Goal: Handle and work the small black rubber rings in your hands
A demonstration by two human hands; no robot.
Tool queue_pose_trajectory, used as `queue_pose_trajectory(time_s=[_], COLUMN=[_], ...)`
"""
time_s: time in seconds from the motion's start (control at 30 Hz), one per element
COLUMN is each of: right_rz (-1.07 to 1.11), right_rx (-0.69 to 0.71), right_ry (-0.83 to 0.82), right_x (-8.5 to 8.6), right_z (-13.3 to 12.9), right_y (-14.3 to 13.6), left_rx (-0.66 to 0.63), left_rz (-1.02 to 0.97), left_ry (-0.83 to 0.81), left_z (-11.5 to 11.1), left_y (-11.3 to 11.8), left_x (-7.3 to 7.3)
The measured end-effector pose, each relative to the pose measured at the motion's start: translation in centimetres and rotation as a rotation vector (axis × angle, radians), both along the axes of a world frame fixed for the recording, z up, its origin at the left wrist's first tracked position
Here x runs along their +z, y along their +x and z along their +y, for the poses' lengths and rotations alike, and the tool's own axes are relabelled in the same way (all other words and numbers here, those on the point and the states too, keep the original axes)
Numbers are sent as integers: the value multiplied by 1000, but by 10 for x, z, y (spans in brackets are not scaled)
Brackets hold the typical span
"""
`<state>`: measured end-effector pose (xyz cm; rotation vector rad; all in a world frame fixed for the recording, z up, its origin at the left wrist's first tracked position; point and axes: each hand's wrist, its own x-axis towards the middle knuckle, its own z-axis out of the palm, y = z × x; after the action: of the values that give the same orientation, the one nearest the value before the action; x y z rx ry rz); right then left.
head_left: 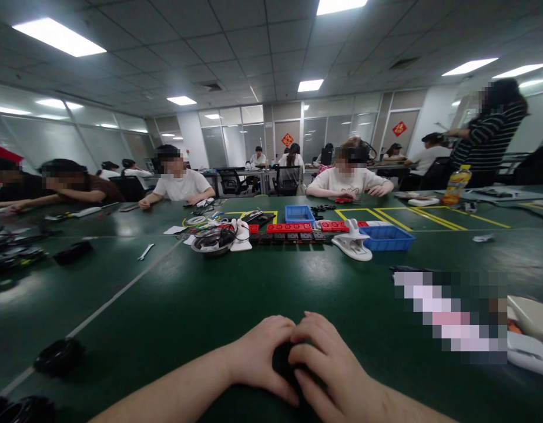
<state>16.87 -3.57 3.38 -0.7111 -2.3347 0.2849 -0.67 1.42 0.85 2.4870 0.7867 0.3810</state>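
Observation:
My left hand (260, 355) and my right hand (328, 364) meet above the green table (218, 294), close to my body. Both curl their fingers around a small black object (282, 357). Most of it is covered by the fingers, so its kind cannot be made out. The fingertips of the two hands touch or nearly touch at the top. On the left side of the table lie a black coiled bundle (60, 356) and another black bundle (27, 410), apart from my hands.
Ahead are a red strip of parts (290, 228), a white clamp stand (354, 241), a blue bin (388, 238) and a round tray (212, 249) with cables. A wrench (146, 252) lies left. White cases (529, 352) sit right. Several people sit across; one person (487, 135) stands.

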Motion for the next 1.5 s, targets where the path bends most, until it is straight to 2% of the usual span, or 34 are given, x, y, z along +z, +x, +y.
queue_pose_trajectory(time_s=[0.13,0.23,0.43,0.63,0.9,1.1,1.17,1.27,1.4,1.5], right_rz=[-71,-152,-247,-294,-295,-242,-204,-105,-45,-47], right_rx=[-261,-363,-369,-367,-301,-94,14,135,153,151], right_ry=[-173,-232,-279,-308,-303,-214,-147,5,206,261], right_x=[8,8,3,4,3,5,-2,-21,-49,-60], right_z=[-1,-1,0,1,1,3,5,8,13,17], right_y=[-3,-6,-9,-10,-9,-7,-7,-10,-18,-22], left_rx=[85,147,147,191,148,34,12,-23,-54,-47], left_rz=[-50,-43,-1,25,5,2,5,17,31,28], left_ry=[50,89,148,151,113,0,-28,-44,-52,-62], left_z=[-2,-6,-15,-15,-10,-4,-2,0,0,-1], left_y=[0,1,6,9,7,3,2,1,0,0], left_x=[-3,-6,-12,-16,-15,-13,-12,-12,-11,-8])
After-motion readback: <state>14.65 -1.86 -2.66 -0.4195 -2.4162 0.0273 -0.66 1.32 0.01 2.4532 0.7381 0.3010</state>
